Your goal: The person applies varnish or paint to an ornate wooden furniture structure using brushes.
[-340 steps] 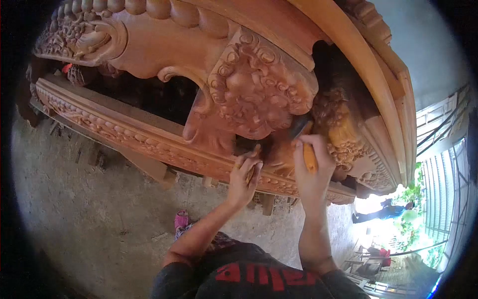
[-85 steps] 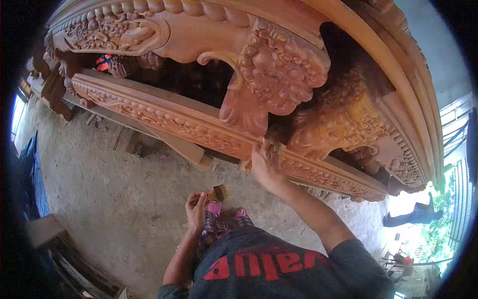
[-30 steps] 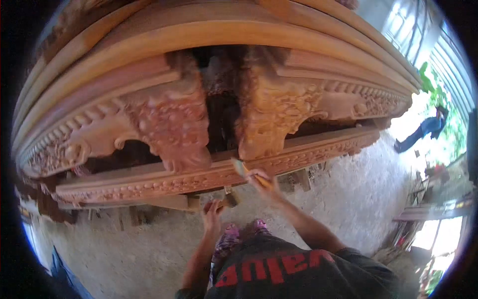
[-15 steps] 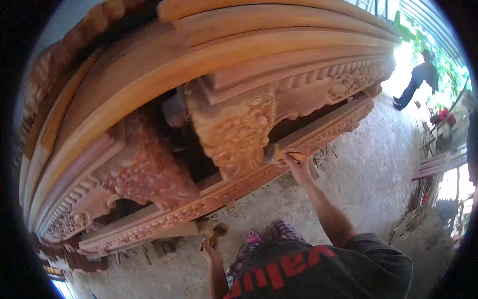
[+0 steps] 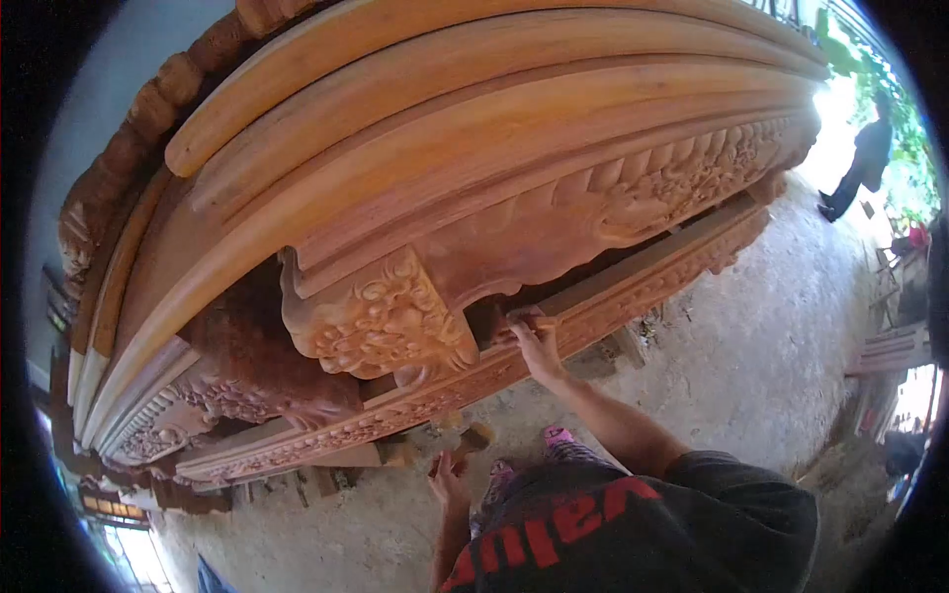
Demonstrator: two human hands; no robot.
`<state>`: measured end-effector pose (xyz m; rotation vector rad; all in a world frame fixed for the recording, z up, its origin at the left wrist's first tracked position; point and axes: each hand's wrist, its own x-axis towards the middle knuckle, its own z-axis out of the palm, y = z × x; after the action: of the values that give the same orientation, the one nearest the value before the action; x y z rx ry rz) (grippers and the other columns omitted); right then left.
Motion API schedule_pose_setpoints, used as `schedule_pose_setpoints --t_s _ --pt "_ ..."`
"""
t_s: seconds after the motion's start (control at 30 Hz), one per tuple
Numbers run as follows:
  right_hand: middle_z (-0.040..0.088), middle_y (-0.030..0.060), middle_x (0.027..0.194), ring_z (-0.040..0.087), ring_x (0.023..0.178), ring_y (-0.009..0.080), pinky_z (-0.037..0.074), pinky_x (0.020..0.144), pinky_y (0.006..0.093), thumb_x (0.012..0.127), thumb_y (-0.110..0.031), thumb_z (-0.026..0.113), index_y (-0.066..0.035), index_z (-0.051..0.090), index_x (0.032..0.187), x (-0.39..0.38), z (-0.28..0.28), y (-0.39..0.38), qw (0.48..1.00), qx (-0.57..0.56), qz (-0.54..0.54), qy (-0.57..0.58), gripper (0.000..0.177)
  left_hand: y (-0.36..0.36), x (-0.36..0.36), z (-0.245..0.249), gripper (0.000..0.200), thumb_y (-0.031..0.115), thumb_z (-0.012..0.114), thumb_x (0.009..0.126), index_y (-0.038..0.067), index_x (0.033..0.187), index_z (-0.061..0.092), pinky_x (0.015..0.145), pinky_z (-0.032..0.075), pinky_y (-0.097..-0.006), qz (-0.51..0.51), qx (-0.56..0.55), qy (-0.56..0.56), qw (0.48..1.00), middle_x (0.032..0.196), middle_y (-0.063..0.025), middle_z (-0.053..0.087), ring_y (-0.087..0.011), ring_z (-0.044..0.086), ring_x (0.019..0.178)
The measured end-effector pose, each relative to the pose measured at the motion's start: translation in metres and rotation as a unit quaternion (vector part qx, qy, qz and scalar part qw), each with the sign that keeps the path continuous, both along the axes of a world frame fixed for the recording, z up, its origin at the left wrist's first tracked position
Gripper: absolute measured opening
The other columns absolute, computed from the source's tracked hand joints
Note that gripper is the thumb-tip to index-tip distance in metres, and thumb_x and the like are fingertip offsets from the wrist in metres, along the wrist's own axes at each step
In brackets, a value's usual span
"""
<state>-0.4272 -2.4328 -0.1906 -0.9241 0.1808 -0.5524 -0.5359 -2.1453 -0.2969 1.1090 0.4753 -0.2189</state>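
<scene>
My right hand [image 5: 535, 346] is closed round a paintbrush [image 5: 540, 323] with a yellowish handle. Its bristle end sits in the dark gap beside a carved corner block [image 5: 386, 321], above the carved lower rail [image 5: 474, 383]; the tip is hard to make out. Lower down, my left hand [image 5: 450, 478] has its fingers closed on a small brown brush-like object [image 5: 476, 436], held over the floor in front of the rail. Both hands work close to a large piece of reddish-brown carved wood furniture [image 5: 514, 119] with long curved mouldings.
Wood offcuts [image 5: 326, 479] lie on the concrete floor [image 5: 722, 326] beneath and along the rail. A person [image 5: 865, 163] in dark clothes stands at the far right, near green plants. Pale slats [image 5: 890, 351] and clutter line the right side.
My right hand has moved left and slightly down with the paintbrush, its bristles now largely hidden at the gap. My left hand has shifted right with the brown object. The camera view has turned.
</scene>
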Motion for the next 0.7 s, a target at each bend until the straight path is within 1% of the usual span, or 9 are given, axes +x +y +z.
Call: schedule_pose_setpoints --t_s 0.13,0.27,0.3,0.33,0.43,0.5,0.53,0.6,0.7 --pt "0.062 0.0113 0.082 0.066 0.067 0.0196 0.059 0.061 0.032 0.09 -0.009 0.057 0.0 0.051 0.098 0.002 -0.048 -0.017 0.991 -0.102 0.041 0.081 0.013 -0.038 -0.033 0.019 0.014 0.018 0.061 0.088 0.004 0.087 0.059 0.062 0.047 -0.0287 0.065 0.03 -0.016 0.997 0.077 -0.0061 0.062 -0.0169 0.058 0.069" --pt "0.06 0.0054 0.071 0.064 0.07 0.0137 0.055 0.062 0.027 0.09 -0.015 0.057 0.0 0.059 0.09 -0.025 0.021 -0.038 0.948 -0.059 0.254 0.18 0.015 -0.062 -0.07 0.057 0.014 0.017 0.063 0.086 0.004 0.085 0.058 0.062 0.047 -0.0294 0.158 0.034 0.066 0.985 0.08 -0.0068 0.062 -0.0157 0.058 0.07" --pt "0.06 0.0058 0.072 0.064 0.07 0.0145 0.056 0.064 0.0283 0.09 -0.015 0.057 0.0 0.059 0.093 -0.021 0.024 -0.047 0.936 -0.053 0.297 0.18 0.015 -0.056 -0.091 0.043 0.014 0.016 0.061 0.088 0.003 0.084 0.056 0.065 0.048 -0.0302 -0.001 0.342 -0.123 0.932 0.086 -0.0075 0.06 -0.0163 0.058 0.077" --pt "0.06 0.0058 0.072 0.064 0.07 0.0145 0.056 0.064 0.0283 0.09 -0.015 0.057 0.0 0.059 0.093 -0.01 0.022 -0.046 0.935 -0.047 0.3 0.182 0.015 -0.05 -0.108 0.029 0.014 0.016 0.061 0.088 0.003 0.084 0.056 0.065 0.048 -0.0302 0.0 0.347 -0.119 0.93 0.086 -0.0075 0.06 -0.0163 0.058 0.077" --pt "0.06 0.0052 0.071 0.062 0.066 0.0142 0.054 0.059 0.0299 0.092 -0.016 0.054 -0.001 0.057 0.095 0.033 0.014 -0.029 0.983 0.057 0.142 0.104 0.016 -0.052 -0.127 0.03 0.016 0.017 0.06 0.089 0.002 0.085 0.055 0.07 0.049 -0.0318 0.022 0.276 -0.029 0.961 0.09 -0.0075 0.057 -0.0176 0.058 0.083" --pt "0.061 0.0058 0.071 0.062 0.066 0.0132 0.051 0.054 0.0286 0.09 -0.011 0.053 -0.001 0.054 0.093 0.046 0.013 -0.024 0.99 0.079 0.077 0.086 0.01 -0.073 -0.136 0.054 0.017 0.018 0.059 0.09 0.002 0.087 0.053 0.073 0.05 -0.0328 0.208 0.056 0.09 0.972 0.088 -0.0069 0.056 -0.0189 0.059 0.085" --pt "0.061 0.0058 0.071 0.062 0.066 0.0132 0.051 0.054 0.0286 0.09 -0.011 0.053 -0.001 0.054 0.093 0.036 0.011 -0.023 0.99 0.084 0.08 0.084 0.01 -0.073 -0.141 0.053 0.017 0.018 0.059 0.09 0.002 0.087 0.053 0.073 0.05 -0.0328 0.211 0.06 0.088 0.972 0.088 -0.0069 0.056 -0.0189 0.059 0.085" --pt "0.061 0.0073 0.071 0.062 0.064 0.0131 0.049 0.05 0.0281 0.088 -0.007 0.053 -0.002 0.052 0.087 0.003 0.007 -0.029 0.958 -0.096 0.247 0.11 0.005 -0.073 -0.151 0.045 0.016 0.018 0.057 0.091 0.002 0.091 0.053 0.073 0.051 -0.033 0.241 0.025 0.063 0.968 0.088 -0.0075 0.056 -0.0205 0.059 0.085" --pt "0.06 0.0071 0.07 0.063 0.061 0.0131 0.051 0.048 0.0284 0.088 -0.008 0.053 -0.004 0.052 0.085 -0.014 0.024 -0.038 0.949 -0.069 0.292 0.092 0.005 -0.072 -0.177 0.034 0.016 0.017 0.056 0.091 0.002 0.093 0.053 0.073 0.051 -0.0327 0.276 0.027 0.064 0.959 0.091 -0.0085 0.057 -0.0221 0.059 0.086"
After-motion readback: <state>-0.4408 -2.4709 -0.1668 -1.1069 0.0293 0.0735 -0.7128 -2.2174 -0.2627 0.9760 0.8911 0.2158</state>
